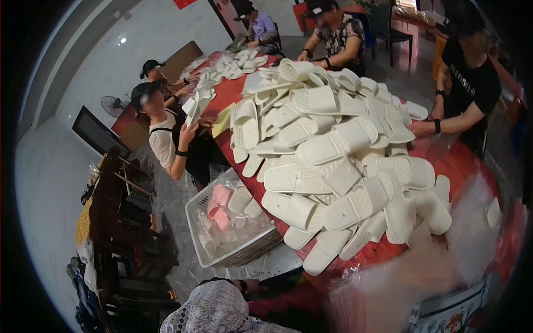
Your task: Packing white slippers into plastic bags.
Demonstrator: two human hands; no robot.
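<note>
Wearer's hands [402, 272]: a pale smear of motion at the lower right, fingers lost in blur; left and right not separable, and whether they are apart, together or closed on anything cannot be told. Clear plastic film [472, 222], beside and partly over this blur, streaked, its edges indistinct. Slippers [333, 141]: a large heap on the red table [227, 83], just beyond the blur, lower layers buried, the near right margin partly veiled. Off-white throughout; open-toed, with one broad quilted strap; soles ridged where turned up; small dark marks on some footbeds, too small to make out. Lie: overlapping, some upright, some overturned or on edge. White basket [192, 225], left of the table: pink slippers [219, 206], off-white ones and crumpled film, contents partly covered. Patterned fabric [208, 305] at the lower edge, cut off by the frame.
</note>
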